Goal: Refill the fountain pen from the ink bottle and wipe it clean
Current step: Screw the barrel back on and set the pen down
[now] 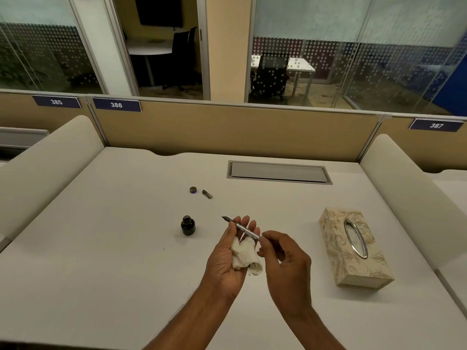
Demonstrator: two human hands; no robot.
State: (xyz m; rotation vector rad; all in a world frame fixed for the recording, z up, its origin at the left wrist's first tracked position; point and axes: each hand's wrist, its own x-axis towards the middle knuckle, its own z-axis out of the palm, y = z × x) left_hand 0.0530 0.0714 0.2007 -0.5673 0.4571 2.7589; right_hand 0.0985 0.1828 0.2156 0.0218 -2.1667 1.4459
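Note:
My left hand (pixel 228 258) is palm up above the desk with a crumpled white tissue (pixel 243 256) in it. Across its fingers lies the silver fountain pen (pixel 243 228), nib pointing up and left. My right hand (pixel 284 258) pinches the pen's rear end between thumb and fingers. The open ink bottle (pixel 188 225) stands on the desk just left of my left hand. Farther back lie its cap (pixel 193 190) and a small dark pen part (pixel 207 194), side by side.
A patterned tissue box (pixel 353 248) lies on the white desk (pixel 113 236) to the right of my hands. A grey cable flap (pixel 279 172) is set into the desk at the back. Padded dividers rise on both sides, a tan partition behind.

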